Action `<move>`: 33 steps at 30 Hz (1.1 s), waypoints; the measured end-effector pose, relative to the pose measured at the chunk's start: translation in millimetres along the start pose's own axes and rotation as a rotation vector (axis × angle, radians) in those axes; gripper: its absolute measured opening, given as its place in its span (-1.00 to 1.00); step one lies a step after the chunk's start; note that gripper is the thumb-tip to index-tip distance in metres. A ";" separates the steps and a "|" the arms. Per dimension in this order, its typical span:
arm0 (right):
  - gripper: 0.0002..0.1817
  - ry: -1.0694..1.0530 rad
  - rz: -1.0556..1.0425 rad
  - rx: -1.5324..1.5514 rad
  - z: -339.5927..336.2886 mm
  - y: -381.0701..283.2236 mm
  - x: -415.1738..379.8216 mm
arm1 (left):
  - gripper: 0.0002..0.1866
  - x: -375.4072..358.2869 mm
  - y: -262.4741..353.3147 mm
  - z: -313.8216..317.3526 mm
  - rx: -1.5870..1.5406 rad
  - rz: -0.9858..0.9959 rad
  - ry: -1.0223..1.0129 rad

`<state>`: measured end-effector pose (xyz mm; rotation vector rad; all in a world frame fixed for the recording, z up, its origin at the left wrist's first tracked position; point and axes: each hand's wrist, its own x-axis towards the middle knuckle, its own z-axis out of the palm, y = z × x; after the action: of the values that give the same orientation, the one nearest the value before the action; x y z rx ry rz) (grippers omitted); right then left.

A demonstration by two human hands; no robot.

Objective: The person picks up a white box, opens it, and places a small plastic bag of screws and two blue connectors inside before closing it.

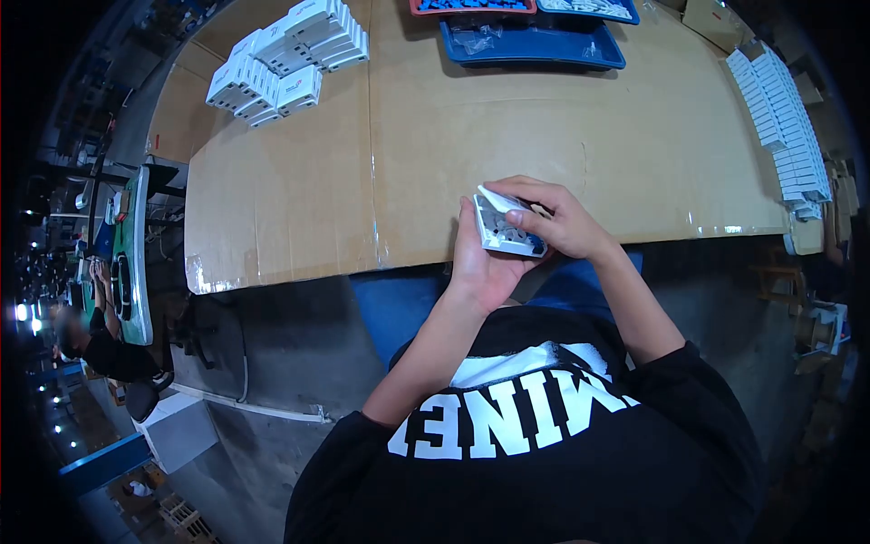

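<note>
Just over the table's near edge, my left hand [480, 274] cradles a small white plastic case [494, 238] from below and along its left side. Grey and white parts show inside the case, too small to name. A white cover [497, 199] is tilted up at the case's far side. My right hand [569, 224] grips this cover, fingers behind it and thumb reaching over the case's inside. Something blue peeks out by the case's lower right corner, partly hidden by my hands.
The cardboard-topped table [453, 145] bears stacked white cases [299, 54] at far left and long rows of white units [781, 127] at right. A blue tray [535, 56], a red bin [471, 9] and another blue bin [589, 11] stand at the back. Another person [104, 335] sits at left.
</note>
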<state>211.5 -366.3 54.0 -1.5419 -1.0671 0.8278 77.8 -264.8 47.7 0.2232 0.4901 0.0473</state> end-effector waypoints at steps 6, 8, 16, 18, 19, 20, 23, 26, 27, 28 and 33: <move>-0.55 -0.044 0.007 0.017 0.8 4.4 -0.5 | -0.29 2.6 1.7 -5.3 0.030 -0.001 -0.028; -0.56 -0.045 0.052 0.058 -1.0 4.5 0.4 | -0.31 2.5 3.3 -4.0 0.039 -0.013 0.001; -0.55 -0.176 0.361 0.085 -16.4 4.9 9.5 | -0.35 9.8 0.1 -13.9 -0.035 -0.065 0.020; -0.56 -0.130 0.275 0.091 -9.7 11.9 10.9 | -0.35 10.5 1.8 -16.8 -0.041 -0.076 0.002; -0.56 -0.084 0.192 0.099 -5.4 14.8 10.1 | -0.37 11.6 2.5 -18.0 -0.076 -0.096 0.017; -0.56 -0.086 0.196 0.100 -3.5 16.0 9.5 | -0.39 12.1 3.0 -18.8 -0.111 -0.116 0.030; -0.57 -0.057 0.236 0.016 -2.8 14.1 10.9 | -0.41 14.6 5.5 -25.6 -0.124 -0.121 -0.039; -0.59 -0.045 0.363 0.026 1.5 9.3 8.5 | -0.42 16.5 7.7 -27.1 -0.116 -0.146 -0.002; -0.60 -0.031 0.294 0.003 4.7 9.4 7.0 | -0.42 14.9 6.9 -26.7 -0.117 -0.149 0.001; -0.60 -0.016 0.220 -0.024 6.3 8.4 6.6 | -0.42 13.1 6.6 -24.4 -0.130 -0.144 0.020; -0.61 -0.014 0.164 -0.075 10.3 2.0 3.7 | -0.42 13.4 6.2 -28.8 -0.107 -0.149 0.037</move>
<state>203.9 -359.3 49.9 -1.7064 -1.0007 0.9201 76.1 -251.7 18.2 0.0808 0.5383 -0.0681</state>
